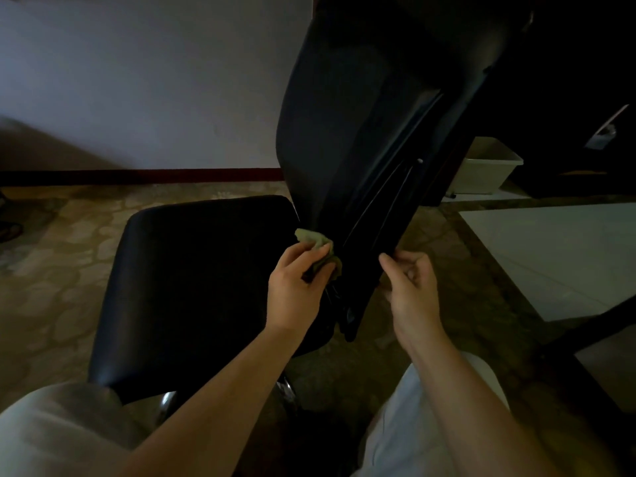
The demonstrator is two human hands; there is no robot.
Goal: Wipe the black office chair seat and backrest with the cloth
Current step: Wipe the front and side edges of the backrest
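Note:
The black office chair stands in front of me, its seat (192, 287) to the left and its tall backrest (361, 115) rising to the upper right. My left hand (296, 287) grips a crumpled greenish cloth (318, 244) and presses it against the lower edge of the backrest, where it meets the seat. My right hand (409, 284) holds the backrest's lower right edge, with its fingers curled round the rim.
A patterned floor (51, 270) surrounds the chair, with a pale wall (137, 80) and dark skirting behind. A white bin (488, 166) stands at the back right beside dark furniture. A white surface (568, 253) lies to the right. The chair's chrome base (168, 401) shows under the seat.

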